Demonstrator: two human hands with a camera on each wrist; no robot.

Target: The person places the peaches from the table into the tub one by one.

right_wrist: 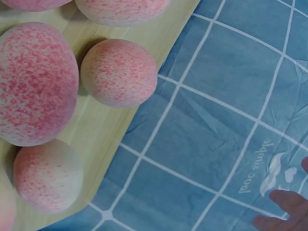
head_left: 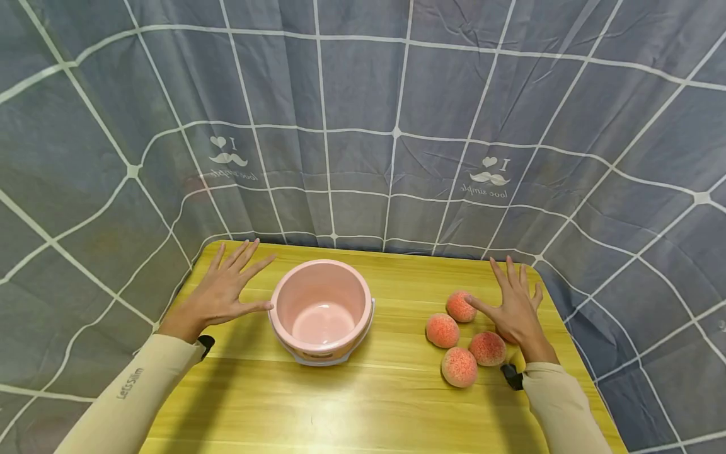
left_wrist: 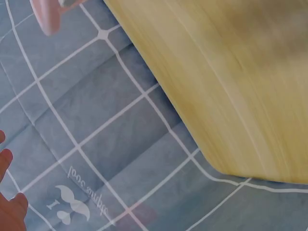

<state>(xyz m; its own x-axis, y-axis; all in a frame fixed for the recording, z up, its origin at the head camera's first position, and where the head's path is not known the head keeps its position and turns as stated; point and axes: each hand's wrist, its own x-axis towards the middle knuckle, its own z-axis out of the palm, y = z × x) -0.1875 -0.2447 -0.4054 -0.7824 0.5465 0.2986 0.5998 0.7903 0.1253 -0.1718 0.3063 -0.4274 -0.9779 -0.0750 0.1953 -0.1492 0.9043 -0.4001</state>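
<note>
My left hand [head_left: 224,290] is held with fingers spread at the left of a pink bucket [head_left: 323,287], its thumb tip right at the rim. The bucket stands upright with nothing inside, and its pale handle [head_left: 322,362] hangs down at the front. On the right, my right hand [head_left: 516,312] spreads its fingers above several fuzzy red-pink peaches, holding none. Its thumb overlaps the rearmost peach [head_left: 460,307]. Nearer lie a left peach [head_left: 442,330], a front peach [head_left: 459,367] and a darker peach [head_left: 488,349]. Another is mostly hidden under the hand.
A yellow wood-grain table [head_left: 391,403] carries everything. Grey-blue cloth [head_left: 363,157] with white grid lines hangs behind and along both sides, close to the table's edges. Dark wrist bands [head_left: 512,376] sit at both cuffs.
</note>
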